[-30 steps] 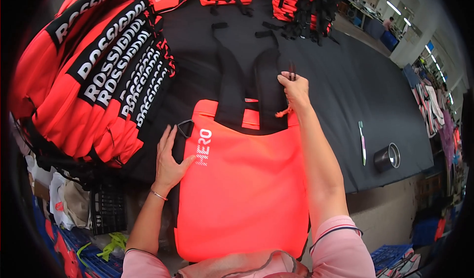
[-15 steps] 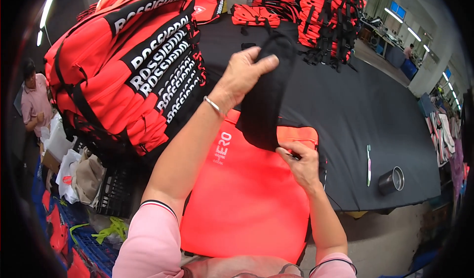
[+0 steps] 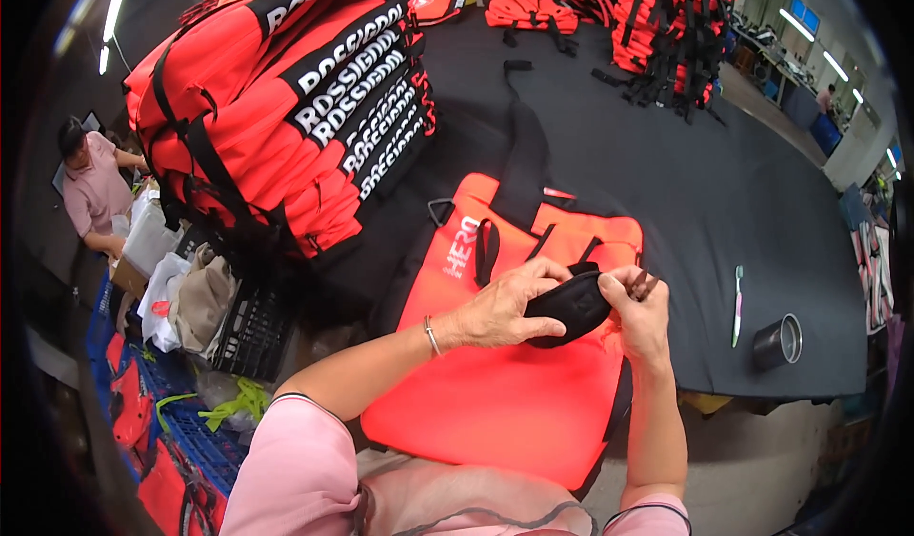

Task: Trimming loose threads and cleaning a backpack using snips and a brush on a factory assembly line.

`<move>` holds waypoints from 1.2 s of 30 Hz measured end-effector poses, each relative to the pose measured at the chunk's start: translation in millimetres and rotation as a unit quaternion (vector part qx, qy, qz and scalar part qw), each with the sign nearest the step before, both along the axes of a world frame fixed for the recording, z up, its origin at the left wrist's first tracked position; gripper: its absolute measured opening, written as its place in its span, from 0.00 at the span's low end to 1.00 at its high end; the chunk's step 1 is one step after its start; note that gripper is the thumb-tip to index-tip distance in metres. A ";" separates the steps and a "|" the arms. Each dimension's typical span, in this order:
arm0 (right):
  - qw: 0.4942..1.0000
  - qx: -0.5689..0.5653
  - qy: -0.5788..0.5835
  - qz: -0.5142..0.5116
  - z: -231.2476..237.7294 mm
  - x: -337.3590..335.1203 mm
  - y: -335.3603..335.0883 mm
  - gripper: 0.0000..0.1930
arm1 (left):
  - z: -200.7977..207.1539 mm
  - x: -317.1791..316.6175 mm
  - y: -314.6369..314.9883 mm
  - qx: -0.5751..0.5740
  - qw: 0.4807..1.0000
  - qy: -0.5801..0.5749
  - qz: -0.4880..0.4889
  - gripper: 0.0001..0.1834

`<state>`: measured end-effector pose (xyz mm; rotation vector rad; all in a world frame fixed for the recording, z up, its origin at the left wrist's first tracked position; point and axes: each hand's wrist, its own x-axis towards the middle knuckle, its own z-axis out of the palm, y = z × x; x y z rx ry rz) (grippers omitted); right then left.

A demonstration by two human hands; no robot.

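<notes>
A bright red bag with white lettering lies flat on the black-covered table in front of me. Over its upper right part I hold a black padded strap. My left hand is closed on one side of this strap, with the thumb stretched along its lower edge. At the other end my right hand pinches the strap's tip between thumb and fingers. Another black strap stretches from the bag's top across the table. A small black loop sticks up beside the lettering.
A tall stack of red and black bags stands at left, another stack at far right. On the table's right lie a toothbrush and a metal cup. A co-worker in pink stands beyond a black crate.
Both hands have come together lower over the bag. My left hand has let go of the raised strap, which now lies across the table. The view has shifted a little.
</notes>
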<state>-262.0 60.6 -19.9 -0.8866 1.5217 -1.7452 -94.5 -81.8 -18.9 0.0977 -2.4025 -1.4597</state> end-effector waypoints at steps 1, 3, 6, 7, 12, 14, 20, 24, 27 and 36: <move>0.992 0.018 -0.117 0.035 -6.5 1.4 -1.6 0.05 | -5.9 2.0 1.3 -0.061 0.994 0.086 -0.007 0.22; 0.963 0.081 -0.255 0.027 -31.0 15.1 -9.3 0.07 | -12.3 3.4 5.5 -0.020 0.994 0.101 -0.022 0.18; 0.943 0.164 -0.265 0.119 -29.9 20.6 -4.7 0.12 | -23.2 13.4 1.0 -0.082 0.991 0.104 -0.013 0.16; 0.949 0.157 -0.233 0.142 -42.7 16.7 -1.2 0.15 | -29.2 16.6 3.8 -0.080 0.991 0.104 -0.003 0.15; 0.994 0.103 -0.039 0.017 -34.5 21.9 26.4 0.22 | -52.5 31.5 21.8 0.022 0.982 0.080 0.169 0.16; 0.992 0.117 0.037 -0.026 -15.4 35.6 46.7 0.17 | -54.8 36.5 29.4 0.013 0.982 0.079 0.173 0.16; 0.966 0.093 0.217 -0.105 -21.6 69.2 64.8 0.09 | -66.5 37.4 38.9 -0.011 0.976 0.106 0.192 0.17; 0.944 0.068 0.303 -0.113 -21.4 71.1 60.5 0.09 | -67.1 35.6 41.9 -0.029 0.972 0.124 0.195 0.18; 0.931 0.069 0.340 -0.113 -21.1 69.8 57.1 0.09 | -67.6 34.2 41.2 -0.049 0.973 0.121 0.193 0.19; 0.923 0.093 0.360 -0.097 -19.1 65.0 57.1 0.09 | -69.7 30.6 38.4 -0.035 0.976 0.127 0.175 0.20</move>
